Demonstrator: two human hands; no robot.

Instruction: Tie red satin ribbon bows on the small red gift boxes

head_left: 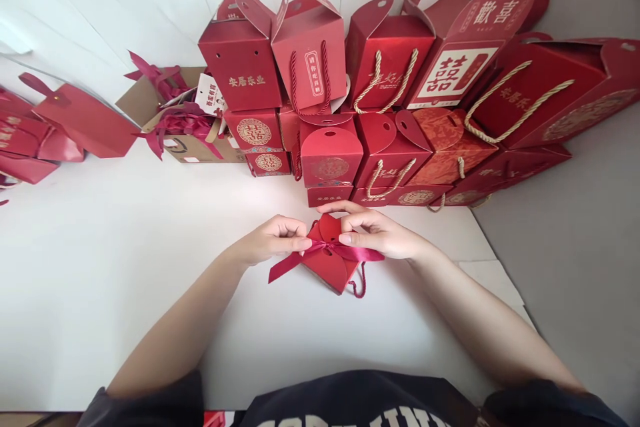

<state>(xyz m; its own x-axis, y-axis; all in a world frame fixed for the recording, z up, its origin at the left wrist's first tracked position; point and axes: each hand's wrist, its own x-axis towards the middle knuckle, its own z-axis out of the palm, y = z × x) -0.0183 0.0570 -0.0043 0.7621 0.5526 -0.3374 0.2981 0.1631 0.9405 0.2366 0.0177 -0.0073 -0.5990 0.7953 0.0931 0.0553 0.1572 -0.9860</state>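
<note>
A small red gift box with curved closing flaps rests on the white table in front of me. Across its top a crimson ribbon is crossed or knotted at the middle, its two ends spreading left and right. My left hand pinches the ribbon left of the knot between thumb and fingers. On the other side, my right hand pinches the ribbon with thumb and index finger, while its other fingers reach over the box's far side. A dark red cord handle hangs from the box's right side.
Stacked red gift boxes, several with rope handles, stand behind my hands and to the right. A brown cardboard box holding crimson ribbons is at the back left. More red boxes lie at the far left. A grey wall borders the right.
</note>
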